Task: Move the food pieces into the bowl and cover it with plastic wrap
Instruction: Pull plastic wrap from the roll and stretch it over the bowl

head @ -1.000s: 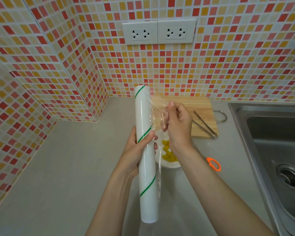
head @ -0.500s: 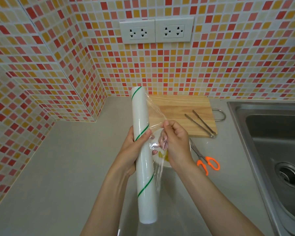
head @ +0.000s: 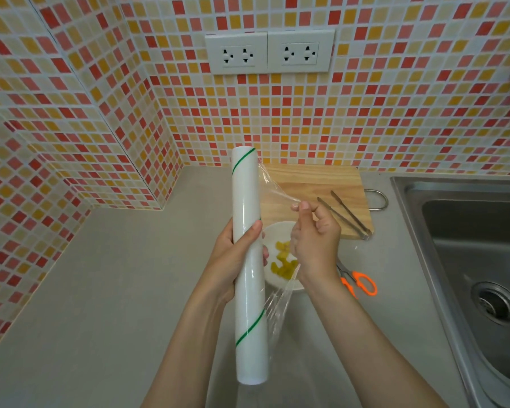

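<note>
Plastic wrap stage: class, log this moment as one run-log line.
left hand: grips wrap roll | right hand: pinches film | bowl: uncovered, yellow food pieces inside

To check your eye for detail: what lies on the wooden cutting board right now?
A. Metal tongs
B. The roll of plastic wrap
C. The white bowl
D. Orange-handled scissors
A: the metal tongs lie on the cutting board, while the scissors and the bowl sit on the counter and the roll is held in the left hand.
</note>
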Available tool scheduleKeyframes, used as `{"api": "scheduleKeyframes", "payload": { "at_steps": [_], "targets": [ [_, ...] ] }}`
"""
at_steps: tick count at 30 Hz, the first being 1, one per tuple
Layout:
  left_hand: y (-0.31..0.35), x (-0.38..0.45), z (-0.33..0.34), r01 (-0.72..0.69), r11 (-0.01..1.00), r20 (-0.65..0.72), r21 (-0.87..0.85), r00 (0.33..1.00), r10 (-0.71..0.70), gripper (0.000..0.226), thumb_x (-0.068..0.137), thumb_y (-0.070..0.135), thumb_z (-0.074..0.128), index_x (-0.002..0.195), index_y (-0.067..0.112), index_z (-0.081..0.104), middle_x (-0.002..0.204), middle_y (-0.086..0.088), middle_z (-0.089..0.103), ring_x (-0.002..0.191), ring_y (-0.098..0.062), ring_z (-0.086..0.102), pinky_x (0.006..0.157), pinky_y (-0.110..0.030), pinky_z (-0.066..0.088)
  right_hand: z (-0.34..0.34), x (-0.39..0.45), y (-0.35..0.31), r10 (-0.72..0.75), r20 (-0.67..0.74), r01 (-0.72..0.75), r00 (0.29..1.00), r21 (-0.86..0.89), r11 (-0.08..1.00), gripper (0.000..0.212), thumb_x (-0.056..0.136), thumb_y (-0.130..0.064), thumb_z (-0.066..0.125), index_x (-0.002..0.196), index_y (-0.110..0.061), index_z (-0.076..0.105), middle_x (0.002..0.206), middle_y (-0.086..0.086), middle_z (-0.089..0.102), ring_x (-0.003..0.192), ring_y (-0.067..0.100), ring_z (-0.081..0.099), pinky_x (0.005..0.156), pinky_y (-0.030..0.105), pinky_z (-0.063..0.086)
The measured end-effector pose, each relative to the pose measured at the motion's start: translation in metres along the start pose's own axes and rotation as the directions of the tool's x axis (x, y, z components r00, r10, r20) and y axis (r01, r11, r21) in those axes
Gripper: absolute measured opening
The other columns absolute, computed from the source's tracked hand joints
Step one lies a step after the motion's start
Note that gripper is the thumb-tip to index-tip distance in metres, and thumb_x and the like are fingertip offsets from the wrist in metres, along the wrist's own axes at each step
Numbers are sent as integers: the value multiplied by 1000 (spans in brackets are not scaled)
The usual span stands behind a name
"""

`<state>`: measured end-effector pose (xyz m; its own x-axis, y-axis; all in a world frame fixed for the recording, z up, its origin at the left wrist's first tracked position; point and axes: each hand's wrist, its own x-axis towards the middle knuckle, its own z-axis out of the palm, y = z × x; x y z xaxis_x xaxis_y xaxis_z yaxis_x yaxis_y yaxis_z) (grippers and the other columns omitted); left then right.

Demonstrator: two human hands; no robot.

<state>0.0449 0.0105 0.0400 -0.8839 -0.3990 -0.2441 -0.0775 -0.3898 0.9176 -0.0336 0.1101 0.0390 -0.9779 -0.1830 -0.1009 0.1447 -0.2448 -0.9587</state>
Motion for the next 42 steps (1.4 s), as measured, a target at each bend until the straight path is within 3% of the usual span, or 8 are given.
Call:
{"api": "scheduleKeyframes", "payload": {
  "at_steps": [6, 14, 21, 27, 31, 34, 38, 42],
  "targets": [
    [-5, -1, 5, 63, 964, 87, -257, 995, -42, 37, 80, 36, 65, 106, 11, 54, 77, -2, 67, 49, -14, 54, 46, -23, 48, 0, 2, -6, 226, 79, -235, 971, 148, 961, 28, 97, -19, 46, 73, -13, 57, 36, -7, 29, 29, 5, 18, 33, 13, 16],
    [-8, -1, -4, 58, 994, 29, -90, 998, -55, 52, 68, 27, 71, 114, 12, 52, 83, -4, 67, 70, -22, 69, 61, -36, 60, -11, 3, -22, -87, -51, 89, 995, 34, 995, 28, 96, -16, 47, 72, -17, 60, 38, -9, 32, 35, 2, 26, 36, 15, 23],
    [-6, 2, -13, 51, 998, 1, -37, 999, -51, 51, 69, 36, 71, 110, 12, 53, 97, -8, 72, 56, -16, 59, 54, -30, 50, -24, 18, -15, -150, -23, 142, 988, -206, 968, 28, 95, -19, 49, 71, -26, 61, 52, 18, 48, 36, 5, 30, 44, 21, 28],
    [-7, 10, -15, 60, 996, 4, -65, 998, -60, 53, 67, 34, 71, 115, 23, 50, 82, -5, 63, 68, -23, 69, 56, -31, 56, -42, 28, -3, -235, -60, 189, 970, -424, 886, 22, 93, -18, 50, 78, -18, 66, 68, 11, 63, 54, 26, 48, 52, 18, 39],
    [-14, 15, -17, 6, 997, -38, 73, 999, -3, 60, 80, 34, 67, 133, 44, 40, 83, 0, 67, 55, -19, 64, 48, -27, 52, -55, 37, 7, -263, -68, 194, 963, -503, 842, 20, 92, -14, 51, 78, -15, 65, 71, -3, 63, 48, 4, 47, 48, 10, 34],
    [-23, 25, -20, -43, 976, -108, 211, 992, 67, 58, 92, 39, 52, 141, 52, 23, 109, 6, 68, 78, -4, 68, 58, -21, 53, -64, 40, 20, -250, -92, 161, 964, -543, 824, 20, 91, -12, 51, 79, -11, 66, 60, -8, 57, 43, 0, 48, 46, 8, 34],
    [-36, 39, -27, -67, 885, -157, 460, 975, 156, 56, 98, 38, 39, 147, 44, 12, 138, 32, 25, 123, 9, 34, 97, -12, 30, -71, 52, 30, -233, -121, 117, 965, -598, 793, 19, 91, -12, 51, 83, -10, 69, 73, -5, 63, 59, 6, 55, 56, 13, 38],
    [-44, 49, -32, -26, 771, -159, 636, 974, 164, 56, 98, 41, 34, 147, 45, 7, 130, 33, 24, 116, 5, 31, 96, -13, 20, -76, 63, 41, -194, -151, 57, 969, -630, 775, 20, 89, -9, 50, 85, -9, 70, 79, -3, 64, 75, 16, 56, 64, 24, 33]
  ]
}}
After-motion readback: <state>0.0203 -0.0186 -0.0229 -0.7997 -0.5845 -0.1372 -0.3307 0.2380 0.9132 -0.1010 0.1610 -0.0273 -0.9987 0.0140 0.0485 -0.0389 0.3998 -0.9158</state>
